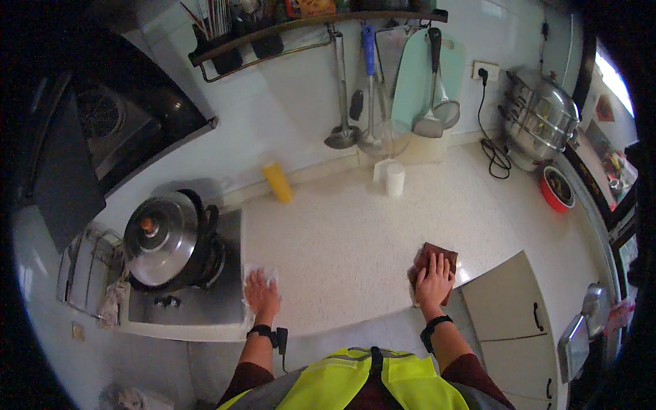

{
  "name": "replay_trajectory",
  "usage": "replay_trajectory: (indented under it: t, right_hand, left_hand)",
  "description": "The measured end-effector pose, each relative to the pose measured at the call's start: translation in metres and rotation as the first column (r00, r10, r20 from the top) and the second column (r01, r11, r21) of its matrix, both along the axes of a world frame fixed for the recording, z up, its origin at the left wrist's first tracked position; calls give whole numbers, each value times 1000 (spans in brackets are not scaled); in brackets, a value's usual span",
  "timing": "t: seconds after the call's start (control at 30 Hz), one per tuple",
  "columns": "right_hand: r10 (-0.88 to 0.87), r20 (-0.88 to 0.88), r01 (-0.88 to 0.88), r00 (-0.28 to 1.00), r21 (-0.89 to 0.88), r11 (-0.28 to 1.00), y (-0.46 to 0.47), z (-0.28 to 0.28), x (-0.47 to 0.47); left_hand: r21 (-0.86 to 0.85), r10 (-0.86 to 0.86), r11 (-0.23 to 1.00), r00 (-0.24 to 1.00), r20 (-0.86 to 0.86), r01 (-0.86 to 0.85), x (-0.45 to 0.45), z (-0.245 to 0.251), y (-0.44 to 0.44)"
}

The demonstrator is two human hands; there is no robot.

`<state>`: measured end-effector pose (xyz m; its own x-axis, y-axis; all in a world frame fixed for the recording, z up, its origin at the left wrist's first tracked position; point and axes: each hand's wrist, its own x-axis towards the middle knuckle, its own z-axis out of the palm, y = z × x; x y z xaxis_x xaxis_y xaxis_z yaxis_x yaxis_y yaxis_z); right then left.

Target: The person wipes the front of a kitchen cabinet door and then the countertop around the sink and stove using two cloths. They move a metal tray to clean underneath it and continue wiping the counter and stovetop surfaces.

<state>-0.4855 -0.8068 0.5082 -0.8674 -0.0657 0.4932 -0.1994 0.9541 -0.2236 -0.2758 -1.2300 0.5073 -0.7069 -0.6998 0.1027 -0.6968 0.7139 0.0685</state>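
My left hand [262, 294] lies with fingers spread on a white cloth or tissue [270, 275], beside the right edge of the steel gas hob [230, 287]. My right hand [434, 282] presses flat on a folded brown cloth [426, 256] at the front edge of the pale countertop [338, 246]. Farther back, between the hands, a white cylindrical container [395, 180] stands near the wall. A yellow cylindrical container [278, 182] leans or stands by the wall to the left. Both palms are hidden from above.
A lidded pot [171, 251] sits on the hob. Ladles and a spatula [428, 125] hang beside a green cutting board [410, 77]. At the back right are a stacked steel steamer [543, 118], a coiled black cord [497, 154] and a red bowl [556, 197].
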Motion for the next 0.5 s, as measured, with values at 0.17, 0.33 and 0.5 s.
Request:
replay_trajectory:
  t: [0.17,0.33,0.5]
  right_hand:
    - [-16,51,17,999,-9,1000,0,-2,-1]
    - [-20,73,21,997,-9,1000,1,-6,-3]
    - [-23,58,22,998,4,1000,1,-6,-2]
  left_hand:
    - [44,20,999,1000,10,-20,5,1,13]
    - [58,-102,993,994,-34,104,42,-4,54]
    - [41,-162,986,985,-53,164,76,-2,89]
